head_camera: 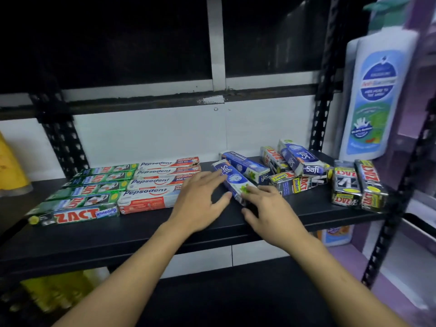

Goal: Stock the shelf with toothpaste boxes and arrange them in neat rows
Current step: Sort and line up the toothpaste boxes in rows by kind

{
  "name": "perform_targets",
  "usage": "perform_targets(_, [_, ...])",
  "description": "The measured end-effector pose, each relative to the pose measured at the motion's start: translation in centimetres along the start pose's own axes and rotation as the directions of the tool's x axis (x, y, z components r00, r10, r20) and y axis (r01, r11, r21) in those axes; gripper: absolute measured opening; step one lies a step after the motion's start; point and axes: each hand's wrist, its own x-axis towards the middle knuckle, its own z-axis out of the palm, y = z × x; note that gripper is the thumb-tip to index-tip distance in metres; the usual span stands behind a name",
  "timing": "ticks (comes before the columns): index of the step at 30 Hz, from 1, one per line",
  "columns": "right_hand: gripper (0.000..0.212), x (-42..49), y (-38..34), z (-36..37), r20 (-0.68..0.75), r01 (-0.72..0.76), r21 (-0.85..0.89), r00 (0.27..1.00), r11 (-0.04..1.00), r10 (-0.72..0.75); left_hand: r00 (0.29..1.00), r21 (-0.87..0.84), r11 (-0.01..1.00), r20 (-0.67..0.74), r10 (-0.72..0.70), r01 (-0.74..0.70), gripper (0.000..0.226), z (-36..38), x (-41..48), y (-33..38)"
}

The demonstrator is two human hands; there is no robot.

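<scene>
Your left hand (200, 199) and right hand (269, 210) rest with fingers spread flat on a Safi box (232, 181), gripping nothing. It lies mid-shelf (141, 234), long axis slanting from back-left to front-right.

Left hand (200, 199) covers right ends of front Pepsodent boxes (151, 197). White bottle (375, 95) label blurred, unreadable. Yellow object (11, 168) cut by left edge.
</scene>
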Motion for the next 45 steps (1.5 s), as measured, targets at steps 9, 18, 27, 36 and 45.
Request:
perform_targets(9, [0.016, -2.2, 4.4, -5.9, -0.190, -0.030, 0.224, 0.979, 0.974, 0.074, 0.993, -0.121, 0.991, 0.109, -0.044, 0.057, 0.056, 4.5, 2.6, 5.3])
perform_targets(18, [0.061, 1.8, 10.6, -6.7, -0.201, -0.350, -0.041, 0.920, 0.936, 0.335, 0.971, -0.140, 0.981, 0.218, -0.102, 0.134, 0.077, 5.0, 2.4, 4.8])
perform_targets(27, [0.046, 3.1, 9.1, -5.2, -0.290, -0.365, 0.076, 0.882, 0.928, 0.371, 0.941, -0.196, 0.959, 0.308, -0.140, 0.207, 0.080, 4.8, 2.4, 5.0])
perform_targets(36, [0.043, 3.0, 5.3, -4.0, -0.241, -0.091, 0.200, 0.961, 0.976, 0.138, 0.951, -0.191, 0.949, 0.231, -0.206, 0.252, 0.075, 4.6, 2.0, 5.4])
perform_targets(45, [0.071, 3.4, 5.7, -4.6, 0.182, -0.045, 0.231, 0.983, 0.972, 0.003, 0.957, -0.288, 0.920, 0.194, -0.214, 0.264, 0.082, 4.1, 1.5, 5.3])
